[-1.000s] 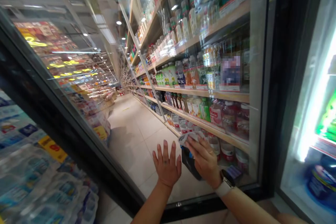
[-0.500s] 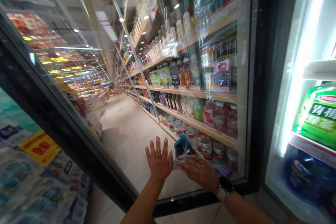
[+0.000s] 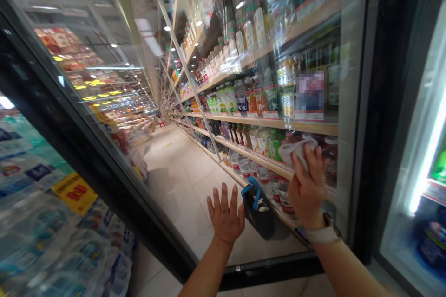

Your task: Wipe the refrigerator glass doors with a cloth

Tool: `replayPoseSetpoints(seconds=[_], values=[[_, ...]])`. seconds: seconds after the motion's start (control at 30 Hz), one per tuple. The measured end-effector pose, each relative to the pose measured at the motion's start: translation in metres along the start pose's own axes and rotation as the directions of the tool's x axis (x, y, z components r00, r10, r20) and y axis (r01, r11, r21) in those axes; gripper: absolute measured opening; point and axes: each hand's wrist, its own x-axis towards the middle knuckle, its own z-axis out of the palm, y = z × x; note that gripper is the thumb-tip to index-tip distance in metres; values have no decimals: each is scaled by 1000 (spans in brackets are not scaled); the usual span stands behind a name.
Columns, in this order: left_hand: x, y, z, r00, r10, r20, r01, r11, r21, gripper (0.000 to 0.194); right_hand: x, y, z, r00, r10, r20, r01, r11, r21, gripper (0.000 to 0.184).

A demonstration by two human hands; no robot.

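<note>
My left hand (image 3: 227,220) lies flat against the glass door (image 3: 190,209), low down, with its fingers spread and nothing in it. Higher up and to the right, my right hand (image 3: 308,192) presses a pale, crumpled cloth (image 3: 290,152) to the same pane. Its fingers lie over the cloth, and a watch with a light band (image 3: 322,234) circles that wrist. Through the glass, a dark bag (image 3: 263,222) with a blue strap shows on the floor between my hands.
The door's black frame (image 3: 114,162) slants across the left. Shelves of bottled drinks (image 3: 258,100) show through the glass. A lit cooler (image 3: 427,162) stands at the right. Wrapped water packs (image 3: 69,241) with a yellow price sign (image 3: 75,193) are at the lower left.
My right hand has moved up and to the right across the glass with the cloth, away from my left hand. The left hand stays spread on the pane. The view has turned slightly left.
</note>
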Motion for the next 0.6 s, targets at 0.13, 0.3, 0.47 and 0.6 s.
replayPoseSetpoints(seconds=[0.13,0.3,0.47,0.6], values=[[0,2,-2,1000,-11,6,11,1000,-9,64,0,-5,7,997,49,-60,-48,998,32,63],[-1,2,0,1000,-16,5,16,1000,-12,64,-14,-18,10,1000,18,-9,-17,994,112,63],[0,-1,4,1000,2,3,-2,1000,0,66,-41,-23,5,988,-75,139,53,987,151,61],[-1,-2,8,1000,-8,-3,8,1000,-8,67,-78,-22,-3,924,-266,274,214,955,205,53]])
